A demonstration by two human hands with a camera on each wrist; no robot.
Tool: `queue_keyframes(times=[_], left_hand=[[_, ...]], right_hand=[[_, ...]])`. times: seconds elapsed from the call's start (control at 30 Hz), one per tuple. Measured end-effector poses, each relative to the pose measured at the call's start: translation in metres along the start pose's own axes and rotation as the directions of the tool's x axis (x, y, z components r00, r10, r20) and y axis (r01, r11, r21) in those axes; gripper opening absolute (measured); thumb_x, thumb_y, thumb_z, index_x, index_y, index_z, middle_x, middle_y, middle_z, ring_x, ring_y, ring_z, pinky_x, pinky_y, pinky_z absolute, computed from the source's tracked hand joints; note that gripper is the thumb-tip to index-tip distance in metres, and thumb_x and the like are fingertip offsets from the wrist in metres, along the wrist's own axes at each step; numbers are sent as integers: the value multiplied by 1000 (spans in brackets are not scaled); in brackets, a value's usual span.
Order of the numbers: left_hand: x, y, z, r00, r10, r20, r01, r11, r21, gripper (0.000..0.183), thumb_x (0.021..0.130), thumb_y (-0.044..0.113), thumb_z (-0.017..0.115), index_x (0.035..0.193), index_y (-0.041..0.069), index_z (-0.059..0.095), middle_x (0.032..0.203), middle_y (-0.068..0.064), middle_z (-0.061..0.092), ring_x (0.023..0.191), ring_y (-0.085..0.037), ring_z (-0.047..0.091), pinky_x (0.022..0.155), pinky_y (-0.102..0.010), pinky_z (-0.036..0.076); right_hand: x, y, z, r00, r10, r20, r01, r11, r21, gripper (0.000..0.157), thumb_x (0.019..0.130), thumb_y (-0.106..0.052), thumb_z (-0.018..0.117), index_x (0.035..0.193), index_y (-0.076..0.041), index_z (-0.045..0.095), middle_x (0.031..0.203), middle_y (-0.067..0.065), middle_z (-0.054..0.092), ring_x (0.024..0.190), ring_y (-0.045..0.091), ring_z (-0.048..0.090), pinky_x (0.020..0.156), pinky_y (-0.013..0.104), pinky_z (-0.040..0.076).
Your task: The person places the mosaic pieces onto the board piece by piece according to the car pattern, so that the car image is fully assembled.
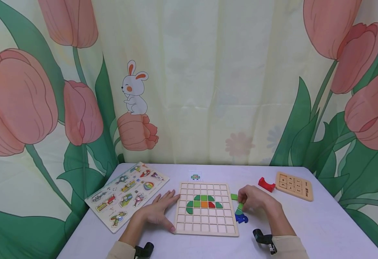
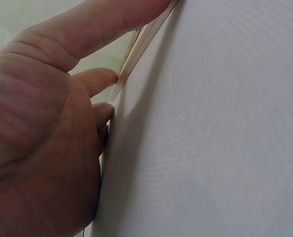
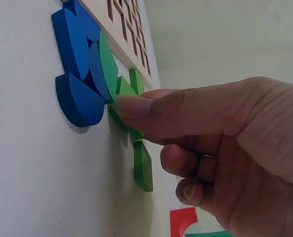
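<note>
Beige sleeves lie nearest. The left hand, grip relaxed, fingers splayed, touches the left edge of a grid board, set roughly square to the person on the bench. Beside its right edge, the right hand's grip pinches a light green piece between blue pieces and another green block; the thumb hides that piece's long axis.

Right hand, thumb and finger pinching a light-green block.
Blue blocks, clustered, beside it; loose green block, near; wooden grid board, top of view; red notched block, bottom edge.
</note>
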State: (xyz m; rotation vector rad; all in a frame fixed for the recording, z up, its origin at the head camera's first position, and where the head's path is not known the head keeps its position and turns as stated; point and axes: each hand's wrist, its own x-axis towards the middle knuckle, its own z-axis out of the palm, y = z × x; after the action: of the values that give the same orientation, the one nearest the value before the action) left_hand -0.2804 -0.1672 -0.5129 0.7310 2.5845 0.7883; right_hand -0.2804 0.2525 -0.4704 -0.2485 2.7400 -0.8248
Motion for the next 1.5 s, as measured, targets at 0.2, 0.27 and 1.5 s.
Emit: queue_keyframes(times=[0.2, 0.27, 1.5], left_hand=[[0, 0, 0, 1000, 2, -1, -2, 1000, 2, 127, 63, 59, 92, 166, 25, 27, 176, -10, 12, 164, -34, 4, 130, -63, 0], [0, -1, 0, 1000, 4, 0, -4, 1000, 3, 127, 63, 59, 92, 167, 25, 27, 176, -10, 12, 164, -34, 4, 130, -63, 0], [2, -2, 1, 1000, -6, 15, 6, 1000, -12, 126, 63, 59, 92, 167, 28, 26, 176, -9, 11, 164, -33, 3, 130, -63, -2]], right_hand=[[1, -3, 2, 1000, -20, 14, 20, 1000, 3, 25, 78, -2, 87, 88, -14, 69, 86, 4, 63, 86, 18, 58, 76, 31, 57], [2, -3, 2, 999, -29, 16, 29, 1000, 10, 23, 79, -1, 87, 88, -14, 69, 86, 4, 63, 86, 19, 58, 75, 31, 57], [19, -54, 30, 936, -198, -290, 266, 939, 219, 20, 94, -2, 73, 107, -16, 78, 100, -4, 75, 89, 14, 65, 87, 31, 63]])
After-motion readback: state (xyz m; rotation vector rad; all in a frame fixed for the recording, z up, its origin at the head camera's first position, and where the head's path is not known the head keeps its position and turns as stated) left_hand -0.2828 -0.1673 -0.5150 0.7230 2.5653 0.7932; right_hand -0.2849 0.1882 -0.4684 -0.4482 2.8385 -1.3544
